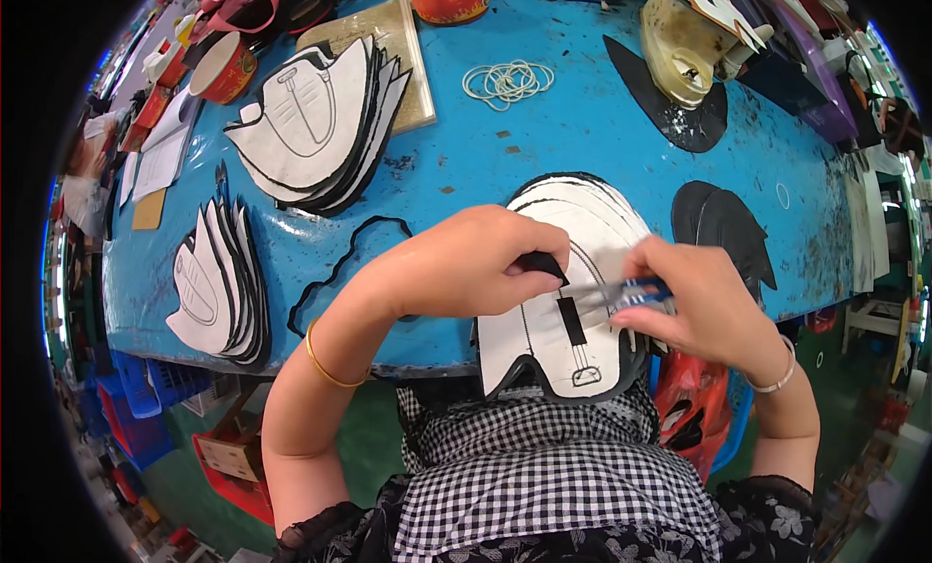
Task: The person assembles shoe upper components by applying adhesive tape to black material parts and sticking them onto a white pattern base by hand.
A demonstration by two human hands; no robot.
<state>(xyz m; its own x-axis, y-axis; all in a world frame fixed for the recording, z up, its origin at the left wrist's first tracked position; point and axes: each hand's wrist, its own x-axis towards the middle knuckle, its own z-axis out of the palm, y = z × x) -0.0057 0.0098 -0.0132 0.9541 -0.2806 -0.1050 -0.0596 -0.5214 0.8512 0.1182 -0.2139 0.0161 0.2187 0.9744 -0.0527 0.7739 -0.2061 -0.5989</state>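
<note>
From afar, I judge this part-done.
Left to right: a stack of curved white pieces (291, 141), stripless on top; the left hand (476, 262) pinching a narrow black strip (546, 265), laid on but apparently unfinished; beneath, a black-edged white shoe-shaped piece (540, 332) nearest the blue bench (437, 175) edge; the right hand (694, 301) gripping blue-handled metal snips (643, 291).

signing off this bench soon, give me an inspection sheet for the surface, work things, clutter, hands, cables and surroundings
Surface: blue table, scuffed and stained
Work things: white panels stacked at the near edge; larger stack at upper left, smaller stack at left
Left hand: pinches black strip
Right hand: grips blue-handled tool, tip blurred
Clutter: red bowls toward far side, coil of pale string, black pieces at right
Cables: nothing seen
Surroundings: green floor; blue basket, red bin at lower left
</note>
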